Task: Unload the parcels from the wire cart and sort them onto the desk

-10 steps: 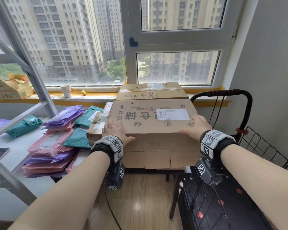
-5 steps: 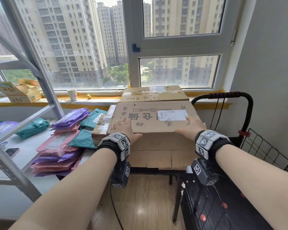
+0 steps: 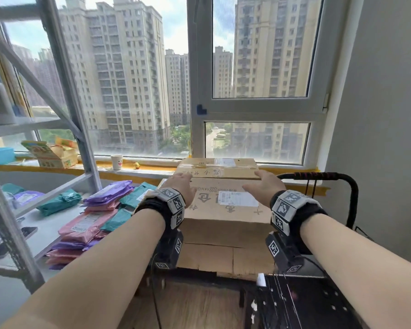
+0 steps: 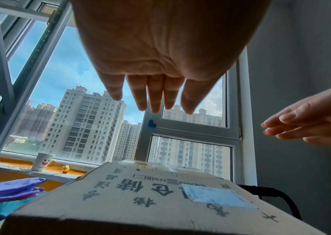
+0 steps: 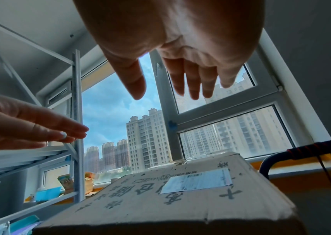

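Observation:
A large brown cardboard box point(image 3: 223, 211) with a white shipping label stands on the desk edge. A smaller taped box point(image 3: 217, 168) lies behind it by the window sill. My left hand point(image 3: 179, 186) and right hand point(image 3: 265, 185) hover over the big box's far edge, near the smaller box. In the wrist views the left hand point(image 4: 154, 63) and right hand point(image 5: 180, 47) have straight fingers in the air above the big box point(image 4: 160, 198) and hold nothing. The black wire cart point(image 3: 294, 305) stands at the lower right, its handle point(image 3: 318, 175) beside the boxes.
Pink, purple and teal mailer bags point(image 3: 88, 224) are stacked on the white desk point(image 3: 40, 238) left of the boxes. A grey metal shelf frame point(image 3: 67, 91) rises at the left. A paper cup point(image 3: 116, 161) and a yellow carton point(image 3: 55, 154) stand on the sill. A grey wall closes the right.
Both hands have slid forward from the big box's near edge to its far edge and lifted off its top. The head view has tilted upward.

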A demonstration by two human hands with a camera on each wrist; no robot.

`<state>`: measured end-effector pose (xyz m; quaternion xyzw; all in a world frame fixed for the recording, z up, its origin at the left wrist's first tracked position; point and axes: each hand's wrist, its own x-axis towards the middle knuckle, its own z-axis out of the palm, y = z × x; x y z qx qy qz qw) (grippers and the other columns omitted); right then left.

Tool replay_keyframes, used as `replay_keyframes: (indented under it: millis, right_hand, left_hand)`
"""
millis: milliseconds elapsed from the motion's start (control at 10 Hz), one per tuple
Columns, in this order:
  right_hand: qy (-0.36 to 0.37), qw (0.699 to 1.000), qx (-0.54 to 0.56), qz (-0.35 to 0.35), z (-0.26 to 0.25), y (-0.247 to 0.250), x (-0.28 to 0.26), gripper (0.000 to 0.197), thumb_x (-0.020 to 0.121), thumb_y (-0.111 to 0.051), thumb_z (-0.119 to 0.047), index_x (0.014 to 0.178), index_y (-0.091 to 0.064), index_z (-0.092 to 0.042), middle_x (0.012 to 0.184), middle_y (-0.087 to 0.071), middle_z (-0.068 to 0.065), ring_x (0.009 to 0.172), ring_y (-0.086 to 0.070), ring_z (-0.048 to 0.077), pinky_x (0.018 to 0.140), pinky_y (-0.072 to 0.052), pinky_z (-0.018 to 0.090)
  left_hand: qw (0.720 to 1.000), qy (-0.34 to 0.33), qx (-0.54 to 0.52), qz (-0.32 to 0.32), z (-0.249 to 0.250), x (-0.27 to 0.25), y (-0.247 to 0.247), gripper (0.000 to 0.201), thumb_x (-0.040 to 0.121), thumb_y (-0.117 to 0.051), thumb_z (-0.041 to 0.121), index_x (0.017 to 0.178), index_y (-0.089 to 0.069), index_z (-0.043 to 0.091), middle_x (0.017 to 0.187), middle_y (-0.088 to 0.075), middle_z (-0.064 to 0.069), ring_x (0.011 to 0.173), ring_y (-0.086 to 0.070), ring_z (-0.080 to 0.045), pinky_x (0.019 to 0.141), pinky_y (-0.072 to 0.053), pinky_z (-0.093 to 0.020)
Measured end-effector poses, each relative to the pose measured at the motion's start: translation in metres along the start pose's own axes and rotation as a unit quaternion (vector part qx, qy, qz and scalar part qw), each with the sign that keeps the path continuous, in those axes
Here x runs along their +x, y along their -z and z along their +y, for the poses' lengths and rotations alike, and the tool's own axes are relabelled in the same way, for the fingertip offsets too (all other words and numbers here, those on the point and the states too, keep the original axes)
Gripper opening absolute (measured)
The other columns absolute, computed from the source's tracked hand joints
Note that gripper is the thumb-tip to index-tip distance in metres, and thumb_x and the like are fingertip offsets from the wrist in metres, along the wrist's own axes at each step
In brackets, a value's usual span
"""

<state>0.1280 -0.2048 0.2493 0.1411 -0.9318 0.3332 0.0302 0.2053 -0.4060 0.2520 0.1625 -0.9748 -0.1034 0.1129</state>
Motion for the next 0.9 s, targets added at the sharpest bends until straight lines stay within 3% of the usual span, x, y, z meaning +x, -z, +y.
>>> replay_keyframes:
  millis: [100,200,400,700,900]
  right_hand:
    - [0.012,0.999,-0.032,-0.023,0.007,-0.002,-0.005,0.059,0.086,-0.055,-0.040,0.139,-0.042,-0.018,0.143,-0.044,0.006,0.126,-0.046,0.027,0.104,-0.040,0.035]
    - [0.004,0.998,-0.043,-0.056,0.018,-0.021,-0.017,0.056,0.088,-0.052,-0.038,0.140,-0.041,-0.018,0.145,-0.041,0.004,0.128,-0.044,0.026,0.103,-0.037,0.032]
    - [0.034,0.980,-0.175,-0.085,0.034,-0.066,-0.026,0.057,0.088,-0.048,-0.045,0.140,-0.037,-0.023,0.145,-0.040,0.004,0.134,-0.035,0.025,0.113,-0.026,0.038]
    - [-0.009,0.971,-0.212,-0.108,0.020,-0.102,-0.016,0.054,0.087,-0.048,-0.048,0.135,-0.041,-0.024,0.145,-0.039,-0.002,0.136,-0.033,0.021,0.117,-0.010,0.046]
    - [-0.031,0.974,-0.208,-0.080,0.011,-0.105,-0.012,0.045,0.084,-0.050,-0.046,0.123,-0.051,-0.022,0.130,-0.052,-0.001,0.123,-0.045,0.022,0.113,-0.023,0.044]
  left_hand:
    - [0.999,-0.014,0.039,0.011,0.008,-0.007,-0.001,0.043,0.099,-0.040,0.027,0.140,-0.041,0.015,0.147,-0.038,-0.007,0.134,-0.037,-0.024,0.111,-0.031,-0.034]
    - [0.996,-0.027,0.081,-0.021,0.008,-0.017,-0.023,0.039,0.098,-0.039,0.026,0.135,-0.047,0.015,0.144,-0.041,-0.008,0.133,-0.038,-0.024,0.110,-0.031,-0.034]
    - [0.989,-0.028,0.097,-0.111,-0.020,-0.017,-0.072,0.037,0.096,-0.043,0.028,0.129,-0.047,0.012,0.137,-0.047,-0.005,0.128,-0.042,-0.027,0.106,-0.037,-0.040]
    - [0.978,-0.078,0.121,-0.148,-0.048,0.011,-0.087,0.036,0.096,-0.042,0.031,0.126,-0.051,0.014,0.130,-0.050,-0.003,0.122,-0.049,-0.026,0.102,-0.040,-0.042]
    - [0.979,-0.093,0.106,-0.147,-0.049,0.020,-0.088,0.040,0.096,-0.043,0.033,0.130,-0.048,0.010,0.136,-0.046,-0.007,0.124,-0.046,-0.026,0.104,-0.040,-0.042]
